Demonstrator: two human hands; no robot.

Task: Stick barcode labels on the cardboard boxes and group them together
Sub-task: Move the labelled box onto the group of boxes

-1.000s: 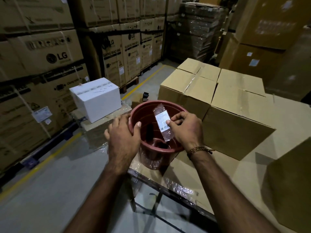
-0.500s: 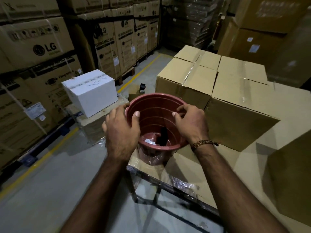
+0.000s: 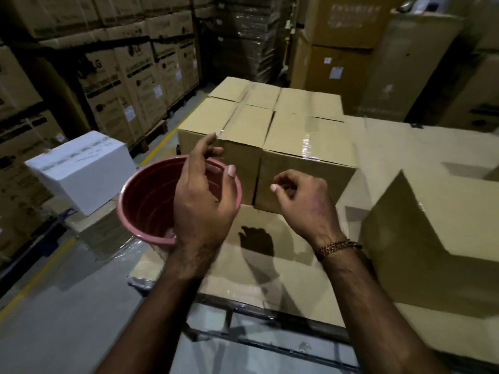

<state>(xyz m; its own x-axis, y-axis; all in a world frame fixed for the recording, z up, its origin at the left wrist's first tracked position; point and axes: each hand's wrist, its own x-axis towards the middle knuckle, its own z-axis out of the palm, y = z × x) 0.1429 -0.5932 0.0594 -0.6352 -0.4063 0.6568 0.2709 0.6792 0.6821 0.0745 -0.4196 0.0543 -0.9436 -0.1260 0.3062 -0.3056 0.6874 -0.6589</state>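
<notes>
Stacked brown printed cartons (image 3: pixel 140 76) line the dim warehouse aisle beyond my cardboard-covered worktop (image 3: pixel 421 147). Four plain brown cardboard boxes (image 3: pixel 302 141), sealed with clear tape, sit pressed together in a block near the worktop's far left corner, and another brown cardboard box (image 3: pixel 432 225) stands apart at its right edge, close to me. At the left edge, touching the block's front, rests a round reddish plastic tub (image 3: pixel 145 201) with a ribbed inner wall. My left hand (image 3: pixel 202 201) hangs over the tub's right rim, fingers loosely spread and slightly bent, gripping nothing; the fingertips (image 3: pixel 212 136) reach up in front of the nearest box's top edge. My right hand (image 3: pixel 305 203), with a beaded bracelet (image 3: pixel 337 245) at the wrist, hovers before the front face of the block's near right box, fingers curled inward toward the thumb; whether they pinch a barcode label I cannot tell. Off the worktop to the left, a white rectangular carton (image 3: pixel 81 168) sits on a lower wrapped stack.
</notes>
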